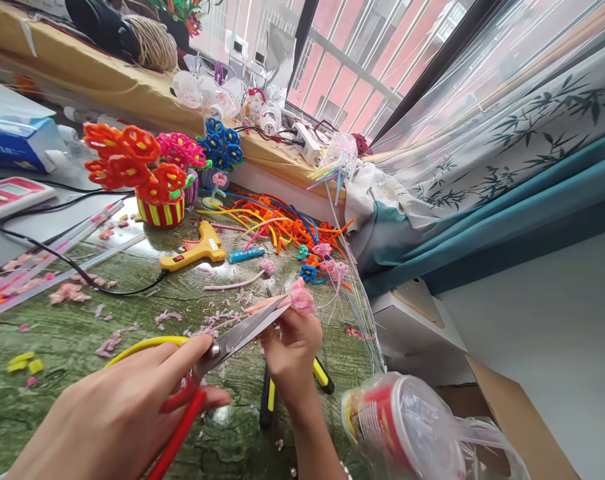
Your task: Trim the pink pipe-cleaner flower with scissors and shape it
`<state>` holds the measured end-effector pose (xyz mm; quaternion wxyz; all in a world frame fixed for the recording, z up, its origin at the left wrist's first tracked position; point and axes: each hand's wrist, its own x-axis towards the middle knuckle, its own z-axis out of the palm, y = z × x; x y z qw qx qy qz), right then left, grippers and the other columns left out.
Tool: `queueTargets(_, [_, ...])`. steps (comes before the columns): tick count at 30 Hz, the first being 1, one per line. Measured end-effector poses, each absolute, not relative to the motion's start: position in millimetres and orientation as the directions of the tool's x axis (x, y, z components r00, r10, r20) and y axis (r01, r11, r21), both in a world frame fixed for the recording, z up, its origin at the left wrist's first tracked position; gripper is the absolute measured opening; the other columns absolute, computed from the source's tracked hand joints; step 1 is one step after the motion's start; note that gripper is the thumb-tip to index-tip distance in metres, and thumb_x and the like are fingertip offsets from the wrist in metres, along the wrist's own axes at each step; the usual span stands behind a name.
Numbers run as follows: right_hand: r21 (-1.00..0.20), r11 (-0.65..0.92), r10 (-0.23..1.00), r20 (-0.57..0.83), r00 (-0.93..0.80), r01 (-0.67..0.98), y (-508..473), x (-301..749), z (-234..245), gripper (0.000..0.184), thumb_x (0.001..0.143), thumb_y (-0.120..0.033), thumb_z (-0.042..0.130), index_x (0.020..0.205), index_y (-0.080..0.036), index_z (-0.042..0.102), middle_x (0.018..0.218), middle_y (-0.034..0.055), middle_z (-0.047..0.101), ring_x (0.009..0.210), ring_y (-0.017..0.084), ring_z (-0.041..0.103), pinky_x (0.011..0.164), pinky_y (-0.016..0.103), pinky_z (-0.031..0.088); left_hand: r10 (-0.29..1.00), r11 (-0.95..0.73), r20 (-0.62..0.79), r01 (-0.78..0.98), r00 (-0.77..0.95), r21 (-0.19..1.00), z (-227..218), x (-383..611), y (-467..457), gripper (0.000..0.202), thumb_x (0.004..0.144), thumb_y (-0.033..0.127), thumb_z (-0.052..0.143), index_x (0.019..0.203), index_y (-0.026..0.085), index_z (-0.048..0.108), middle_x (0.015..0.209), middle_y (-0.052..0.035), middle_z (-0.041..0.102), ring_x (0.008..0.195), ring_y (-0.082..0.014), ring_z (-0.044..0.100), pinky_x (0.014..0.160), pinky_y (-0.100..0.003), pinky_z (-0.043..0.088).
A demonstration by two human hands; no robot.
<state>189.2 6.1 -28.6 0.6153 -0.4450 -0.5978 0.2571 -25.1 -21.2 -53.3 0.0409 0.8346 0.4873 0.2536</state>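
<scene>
My left hand (117, 413) is closed round the red handles of a pair of scissors (242, 333). The blades are open and point up to the right. My right hand (290, 353) pinches a small pink pipe-cleaner flower (301, 298) by its stem, just at the blade tips. A thin pink strip lies between the blades. Both hands hover over a green table (57, 347) strewn with pink fluff clippings. Pliers with yellow and black handles (324, 375) lie under my right wrist.
A yellow glue gun (195, 250) with a black cord lies mid-table. Behind it stand pots of pipe-cleaner flowers (160, 200) and a pile of loose pipe cleaners (277, 223). A red container in a plastic bag (397, 420) sits at lower right, beside a cardboard box (512, 407) and curtains (482, 200).
</scene>
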Motion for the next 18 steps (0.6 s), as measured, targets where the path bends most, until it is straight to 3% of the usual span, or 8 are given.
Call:
queueTargets(7, [-0.841,0.487,0.841,0.524,0.134,0.236,5.2,189.9,-28.8,0.022,0.087,-0.011,0.07,0.084,-0.028,0.085,0.07,0.0017,0.076,0.059,0.02,0.066,0.067,0.034,0.055,0.808,-0.538,0.444,0.791,0.387,0.291,-55.3,-25.0,-16.7,0.037,0.102,0.052,0.049,0.136,0.04,0.057,0.091,0.0018,0.085,0.059,-0.023,0.078,0.05,-0.031,0.056])
queueTargets(18, [-0.82,0.501,0.828,0.547,0.123,0.277,7.5,192.2,-26.6,0.017,0.089,-0.016,0.071,0.082,-0.026,0.084,0.075,0.0061,0.079,0.062,0.022,0.07,0.058,0.032,0.056,0.826,-0.518,0.441,0.781,0.352,0.348,-47.8,-22.4,-20.0,0.034,0.098,0.052,0.052,0.128,0.041,0.065,0.088,0.0026,0.086,0.058,-0.0238,0.078,0.051,-0.031,0.056])
